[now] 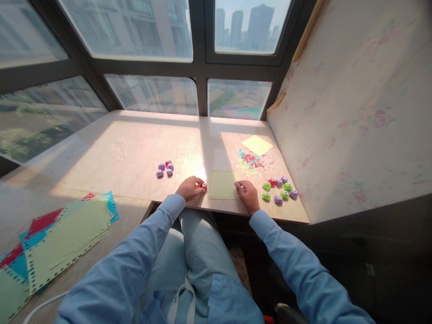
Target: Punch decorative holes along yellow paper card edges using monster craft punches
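Observation:
My left hand [189, 188] is closed, with thumb and fingertips round a small red craft punch [203, 186] that has a white top with a dark dot. It is at the left edge of a pale yellow-green paper sheet [222, 185]. Small holes run along edges of this sheet, which lies flat at the table's front. At the sheet's right edge, my right hand [248, 195] is curled, with its thumb and fingertips pinching the paper; its other fingers are partly hidden.
Purple and red punches [165, 168] stand left of the sheet; green, purple and red ones [279, 190] stand to the right. Paper confetti [250, 161] lies beside a yellow sheet [257, 145]. Punched coloured sheets [74, 225] overlap at far left. A wall [354, 112] bounds the right side.

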Available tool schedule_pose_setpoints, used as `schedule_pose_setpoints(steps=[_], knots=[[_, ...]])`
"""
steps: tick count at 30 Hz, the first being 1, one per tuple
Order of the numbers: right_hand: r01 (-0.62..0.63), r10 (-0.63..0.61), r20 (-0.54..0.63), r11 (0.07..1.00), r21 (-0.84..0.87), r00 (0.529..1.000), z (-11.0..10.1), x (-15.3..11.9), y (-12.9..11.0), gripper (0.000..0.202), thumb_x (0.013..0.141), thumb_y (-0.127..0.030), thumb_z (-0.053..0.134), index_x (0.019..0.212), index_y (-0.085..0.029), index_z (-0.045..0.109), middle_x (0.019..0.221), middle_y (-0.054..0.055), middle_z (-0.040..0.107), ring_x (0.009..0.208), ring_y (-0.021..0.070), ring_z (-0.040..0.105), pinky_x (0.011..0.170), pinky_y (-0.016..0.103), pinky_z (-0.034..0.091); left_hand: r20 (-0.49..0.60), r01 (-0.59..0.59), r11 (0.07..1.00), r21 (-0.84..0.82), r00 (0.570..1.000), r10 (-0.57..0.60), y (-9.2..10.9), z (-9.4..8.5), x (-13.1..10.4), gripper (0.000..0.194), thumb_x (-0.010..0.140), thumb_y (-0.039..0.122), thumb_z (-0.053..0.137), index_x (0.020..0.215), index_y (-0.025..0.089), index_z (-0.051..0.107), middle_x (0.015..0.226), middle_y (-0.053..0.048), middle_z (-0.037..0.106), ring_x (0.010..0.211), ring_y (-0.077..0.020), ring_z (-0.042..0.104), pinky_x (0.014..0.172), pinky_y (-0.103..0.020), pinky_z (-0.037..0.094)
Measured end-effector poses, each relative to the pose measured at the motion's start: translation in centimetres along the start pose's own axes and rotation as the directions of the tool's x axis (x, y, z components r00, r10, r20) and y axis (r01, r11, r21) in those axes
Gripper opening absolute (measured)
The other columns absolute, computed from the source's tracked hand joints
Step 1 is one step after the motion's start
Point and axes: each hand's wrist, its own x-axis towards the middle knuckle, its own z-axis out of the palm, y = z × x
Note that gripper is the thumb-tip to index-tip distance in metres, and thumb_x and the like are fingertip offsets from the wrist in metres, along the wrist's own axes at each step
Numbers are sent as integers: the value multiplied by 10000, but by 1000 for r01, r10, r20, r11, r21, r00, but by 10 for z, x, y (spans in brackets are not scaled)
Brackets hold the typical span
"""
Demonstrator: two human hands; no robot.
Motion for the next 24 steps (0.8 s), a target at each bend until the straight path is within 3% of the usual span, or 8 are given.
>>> schedule_pose_setpoints(steps=[5,8,10,14,17,21,24], knots=[[10,-6,-62,998,65,998,-3,-2,-6,410,939,-511,458,830,-172,661,869,75,679,867,188,605,837,348,486,-173,50,951,-305,979,-107,9,-2,-6,238,728,378,707,838,168,674,875,-62,709,794,-179,635,755,-293,500],[-61,74,-80,986,153,994,-3,-8,-13,424,918,-537,483,845,-163,670,907,87,687,899,194,616,824,347,503,-249,58,858,-510,945,-212,21,-2,-12,313,718,401,734,863,145,627,911,-85,715,798,-173,655,713,-285,516],[-130,146,-46,959,250,988,-1,-14,-24,416,905,-540,515,880,-158,680,940,88,696,921,192,630,840,350,516,-280,19,821,-571,935,-216,32,4,-18,320,718,387,748,869,143,609,930,-92,717,808,-172,666,720,-286,529],[-263,230,128,848,460,965,-2,-25,-54,457,888,-551,562,1083,-155,678,1069,101,703,962,193,658,803,338,559,-308,-54,829,-556,940,-146,56,34,-31,303,737,350,757,916,161,603,922,-67,714,784,-158,668,704,-276,532],[-352,275,221,775,525,936,-8,-28,-71,508,848,-575,609,1115,-148,677,1113,113,698,969,207,671,787,344,582,-335,-92,857,-507,937,-98,71,64,-37,251,771,312,733,924,175,588,894,-48,701,780,-156,662,656,-263,515],[-428,376,213,709,560,902,-20,-29,-73,499,776,-546,711,1058,-135,689,1062,108,714,957,212,679,863,371,578,-424,-197,872,-447,906,-13,80,99,-39,170,816,251,687,893,181,553,868,-47,672,799,-169,646,678,-292,537],[-428,409,168,708,563,897,-26,-32,-65,474,736,-513,764,1014,-140,672,1024,99,718,950,208,679,884,370,565,-462,-309,873,-378,880,111,83,115,-42,151,838,203,650,960,190,562,940,-52,675,848,-177,648,733,-322,562]])
